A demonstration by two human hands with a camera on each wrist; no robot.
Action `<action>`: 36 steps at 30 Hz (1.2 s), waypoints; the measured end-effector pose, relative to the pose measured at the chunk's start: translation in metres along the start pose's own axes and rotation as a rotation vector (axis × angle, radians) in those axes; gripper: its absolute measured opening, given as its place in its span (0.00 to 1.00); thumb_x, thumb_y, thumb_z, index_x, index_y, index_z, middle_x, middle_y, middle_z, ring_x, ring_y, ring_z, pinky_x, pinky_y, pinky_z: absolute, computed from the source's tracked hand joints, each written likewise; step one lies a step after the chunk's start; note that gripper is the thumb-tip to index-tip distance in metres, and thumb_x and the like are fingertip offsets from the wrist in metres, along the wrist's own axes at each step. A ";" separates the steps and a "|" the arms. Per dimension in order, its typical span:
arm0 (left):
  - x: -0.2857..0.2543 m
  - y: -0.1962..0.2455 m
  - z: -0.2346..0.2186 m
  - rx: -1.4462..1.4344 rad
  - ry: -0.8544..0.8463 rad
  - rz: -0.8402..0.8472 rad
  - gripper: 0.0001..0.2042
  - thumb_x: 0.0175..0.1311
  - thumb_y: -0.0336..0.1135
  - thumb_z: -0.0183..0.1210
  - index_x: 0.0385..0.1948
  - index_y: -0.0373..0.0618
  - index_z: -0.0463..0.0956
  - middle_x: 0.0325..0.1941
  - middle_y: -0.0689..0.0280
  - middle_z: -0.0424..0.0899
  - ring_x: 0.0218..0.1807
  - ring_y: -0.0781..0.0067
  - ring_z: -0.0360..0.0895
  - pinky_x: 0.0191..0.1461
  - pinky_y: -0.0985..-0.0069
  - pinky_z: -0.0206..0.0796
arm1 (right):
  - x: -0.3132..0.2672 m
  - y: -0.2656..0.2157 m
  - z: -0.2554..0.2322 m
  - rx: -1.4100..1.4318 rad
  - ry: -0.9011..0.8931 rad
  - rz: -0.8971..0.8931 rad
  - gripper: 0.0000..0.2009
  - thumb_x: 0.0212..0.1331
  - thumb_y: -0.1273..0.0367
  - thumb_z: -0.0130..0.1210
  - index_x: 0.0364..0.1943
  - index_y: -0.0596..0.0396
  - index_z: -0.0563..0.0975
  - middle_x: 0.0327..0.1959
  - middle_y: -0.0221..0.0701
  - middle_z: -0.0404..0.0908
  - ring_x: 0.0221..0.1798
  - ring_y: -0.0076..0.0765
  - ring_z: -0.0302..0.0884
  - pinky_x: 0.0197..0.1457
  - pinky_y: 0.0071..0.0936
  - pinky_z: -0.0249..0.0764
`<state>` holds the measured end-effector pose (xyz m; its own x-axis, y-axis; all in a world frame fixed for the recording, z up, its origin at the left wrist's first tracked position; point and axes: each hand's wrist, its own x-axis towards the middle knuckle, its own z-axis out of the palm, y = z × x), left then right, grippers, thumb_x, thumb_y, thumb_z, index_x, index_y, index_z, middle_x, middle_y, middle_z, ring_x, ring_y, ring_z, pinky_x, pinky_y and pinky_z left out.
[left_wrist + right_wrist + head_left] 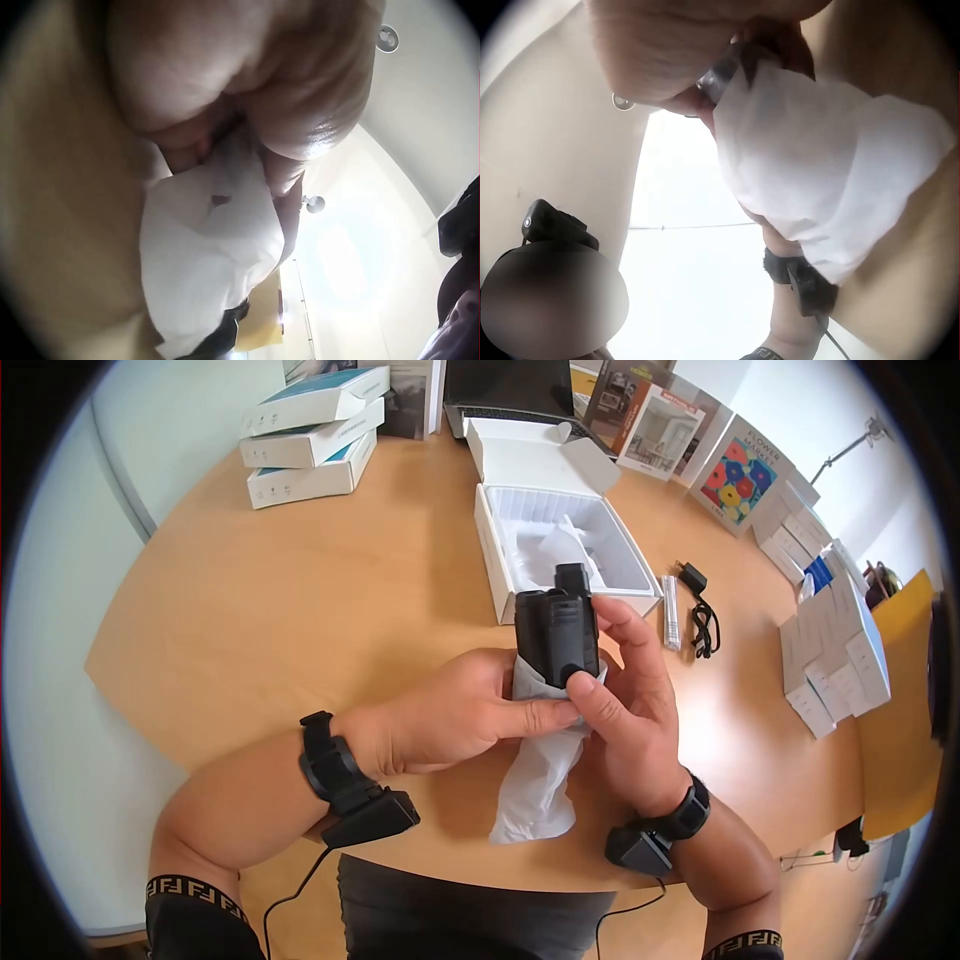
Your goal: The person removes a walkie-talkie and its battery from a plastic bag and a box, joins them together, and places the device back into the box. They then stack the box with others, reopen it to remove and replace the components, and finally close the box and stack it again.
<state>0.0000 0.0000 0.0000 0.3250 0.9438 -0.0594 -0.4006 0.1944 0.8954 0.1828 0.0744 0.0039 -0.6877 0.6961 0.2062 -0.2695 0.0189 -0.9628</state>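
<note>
A chunky black device (556,630) with ribbed sides and a narrower block at its top end sticks up out of a thin white bag (538,785). My left hand (455,710) grips its lower part through the bag, thumb across the front. From the other side my right hand (635,705) holds it, thumb low on the front at the bag's edge and fingers along the right side. Below both hands the loose end of the bag hangs down; it shows large as white wrapping (210,232) in the left wrist view and as a crumpled sheet (802,157) in the right.
Behind the hands stands an open white box (490,550) with a plastic tray inside. Right of it lie a black power adapter with cable (700,610) and a slim wrapped white piece (670,612). Stacked white boxes (310,445), a laptop (510,390) and books (740,475) line the table.
</note>
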 end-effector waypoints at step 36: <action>0.001 0.008 -0.002 -0.020 0.131 0.080 0.29 0.66 0.44 0.67 0.62 0.37 0.67 0.51 0.60 0.80 0.52 0.69 0.80 0.58 0.72 0.75 | -0.003 0.010 -0.006 -0.507 -0.119 -0.273 0.24 0.57 0.66 0.70 0.59 0.52 0.77 0.65 0.44 0.67 0.71 0.47 0.60 0.69 0.40 0.66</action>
<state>-0.0049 0.0028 0.0057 0.1776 0.9830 -0.0467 -0.4381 0.1215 0.8907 0.1856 0.0768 -0.0073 -0.7176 0.5327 0.4486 -0.1121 0.5474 -0.8293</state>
